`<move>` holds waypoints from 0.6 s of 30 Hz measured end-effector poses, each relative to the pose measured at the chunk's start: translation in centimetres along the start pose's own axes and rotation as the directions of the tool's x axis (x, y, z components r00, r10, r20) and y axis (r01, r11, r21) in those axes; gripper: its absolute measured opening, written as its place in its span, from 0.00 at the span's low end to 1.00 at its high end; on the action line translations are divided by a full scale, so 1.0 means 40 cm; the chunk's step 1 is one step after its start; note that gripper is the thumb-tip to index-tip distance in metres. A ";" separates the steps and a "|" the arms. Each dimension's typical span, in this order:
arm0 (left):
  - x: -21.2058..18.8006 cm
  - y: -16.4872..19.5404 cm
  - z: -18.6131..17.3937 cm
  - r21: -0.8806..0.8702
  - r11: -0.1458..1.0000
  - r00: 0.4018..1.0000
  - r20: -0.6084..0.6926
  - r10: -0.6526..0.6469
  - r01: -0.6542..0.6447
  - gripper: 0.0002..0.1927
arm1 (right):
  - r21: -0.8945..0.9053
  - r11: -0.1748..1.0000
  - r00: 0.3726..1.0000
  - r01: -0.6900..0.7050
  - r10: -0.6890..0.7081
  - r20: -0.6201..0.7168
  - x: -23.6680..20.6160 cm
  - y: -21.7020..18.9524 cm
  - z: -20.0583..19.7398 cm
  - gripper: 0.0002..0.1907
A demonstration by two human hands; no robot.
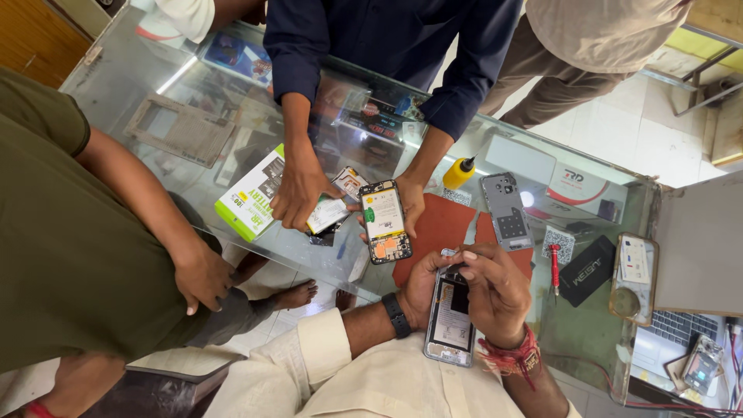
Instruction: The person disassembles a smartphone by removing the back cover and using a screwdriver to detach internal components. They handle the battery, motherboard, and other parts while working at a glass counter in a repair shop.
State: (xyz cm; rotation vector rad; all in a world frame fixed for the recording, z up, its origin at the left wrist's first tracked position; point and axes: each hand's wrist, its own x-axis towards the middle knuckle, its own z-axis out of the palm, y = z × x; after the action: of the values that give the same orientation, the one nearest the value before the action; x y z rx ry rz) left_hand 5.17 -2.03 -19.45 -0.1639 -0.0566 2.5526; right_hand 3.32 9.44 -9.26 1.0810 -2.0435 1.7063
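My left hand (422, 288), with a black watch on the wrist, holds an opened phone (451, 329) by its left edge, back cover off and battery showing. My right hand (497, 292), with red thread at the wrist, wraps the phone's right side with fingertips pressing at its top end. Across the glass counter (155, 85) a person in a dark blue shirt holds a second opened phone (385, 222) in one hand and a flat battery (328, 214) in the other.
A red mat (435, 232), a grey phone back cover (505, 210), a yellow bottle with a black tip (458, 172), a red screwdriver (555, 267), a black box (586, 269) and a green-white box (249, 203) lie on the counter. A laptop (696, 255) stands at right. A person in olive leans at left.
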 end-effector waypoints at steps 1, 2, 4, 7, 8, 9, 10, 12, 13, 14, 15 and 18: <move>-0.001 0.001 -0.005 -0.012 1.000 1.000 0.029 -0.003 0.004 0.14 | 0.030 0.999 1.000 0.017 -0.017 0.016 -0.002 0.002 0.000 0.18; -0.003 0.000 -0.010 -0.033 0.999 0.997 0.074 0.004 -0.001 0.13 | 0.063 0.998 1.000 -0.001 0.000 0.018 -0.006 0.000 0.003 0.18; -0.005 0.005 -0.017 -0.068 0.998 0.986 0.166 0.017 -0.006 0.11 | 0.126 0.992 0.999 -0.030 0.028 0.017 -0.008 0.000 0.012 0.19; -0.013 0.018 -0.015 0.014 1.000 0.998 0.066 0.014 -0.015 0.13 | -0.017 1.000 1.000 -0.008 0.008 0.006 0.001 -0.004 0.026 0.24; -0.015 0.024 -0.014 0.016 1.000 0.999 0.053 -0.006 0.005 0.14 | -0.041 0.999 1.000 0.014 -0.013 0.003 0.004 -0.008 0.032 0.22; -0.019 0.030 -0.013 0.017 1.000 0.999 0.039 -0.027 0.026 0.16 | -0.064 0.997 0.999 0.034 -0.034 0.000 0.006 -0.016 0.039 0.21; -0.022 0.036 -0.010 0.018 0.999 0.999 0.025 -0.049 0.048 0.17 | -0.088 0.995 0.999 0.053 -0.054 -0.004 0.009 -0.021 0.048 0.19; -0.030 0.046 -0.005 0.046 0.998 0.997 0.052 -0.053 0.050 0.17 | -0.025 0.997 0.998 0.068 -0.068 0.000 0.018 -0.030 0.060 0.20; -0.035 0.050 -0.003 0.058 0.997 0.996 0.064 -0.057 0.053 0.18 | 0.007 0.997 0.997 0.072 -0.072 0.001 0.021 -0.034 0.064 0.20; -0.039 0.054 -0.002 0.059 0.996 0.996 0.052 -0.071 0.068 0.18 | -0.011 0.996 0.996 0.093 -0.093 -0.002 0.024 -0.037 0.069 0.21; -0.042 0.058 -0.003 0.059 0.995 0.996 0.041 -0.085 0.083 0.19 | -0.029 0.993 0.993 0.114 -0.114 -0.003 0.027 -0.038 0.073 0.21; -0.046 0.071 -0.008 0.082 0.993 0.996 0.036 -0.084 0.081 0.19 | -0.123 0.987 0.993 0.101 -0.108 -0.050 0.030 -0.037 0.090 0.23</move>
State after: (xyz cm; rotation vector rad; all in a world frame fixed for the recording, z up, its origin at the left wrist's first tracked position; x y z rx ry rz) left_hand 5.20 -5.41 -19.80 -0.0792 0.0236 2.4710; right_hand 4.42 5.61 -8.40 1.0694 -1.9897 1.5251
